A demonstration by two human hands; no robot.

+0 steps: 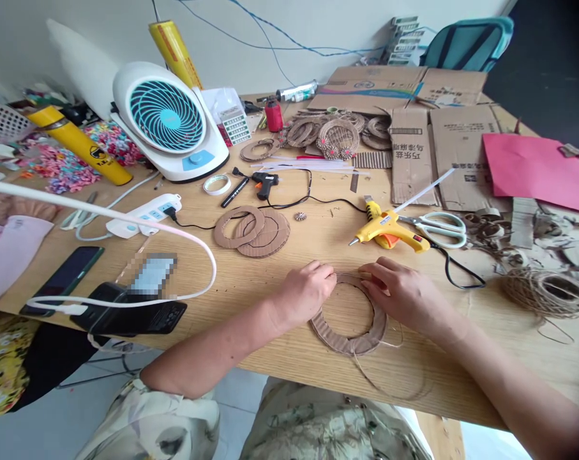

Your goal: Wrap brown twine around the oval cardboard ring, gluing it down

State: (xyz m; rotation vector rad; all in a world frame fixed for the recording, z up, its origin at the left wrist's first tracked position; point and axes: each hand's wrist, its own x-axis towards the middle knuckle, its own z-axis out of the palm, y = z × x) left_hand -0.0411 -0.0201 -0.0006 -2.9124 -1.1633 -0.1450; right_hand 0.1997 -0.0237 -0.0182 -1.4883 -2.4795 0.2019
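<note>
A flat cardboard ring [336, 337] lies near the table's front edge, between my two hands. My left hand [311, 289] is closed, its fingers pinching the ring's upper left rim. Opposite it, my right hand [400, 292] is bent over the upper right rim with thumb and fingers pressed together on it. Thin twine [363, 374] trails from the ring's lower side and loops to the right. Whether either hand also grips twine is hidden by the fingers. Just beyond my hands lies a yellow glue gun [387, 229] with a clear glue stick in it.
Another cardboard ring [225, 237] overlaps a cardboard disc [274, 236]. White-handled scissors [442, 223] and a twine coil [550, 291] lie right. A black glue gun [266, 184], fan [167, 121], power strip [143, 214] and white cable [212, 255] occupy the left and middle. Another person's sleeve [18, 252] shows left.
</note>
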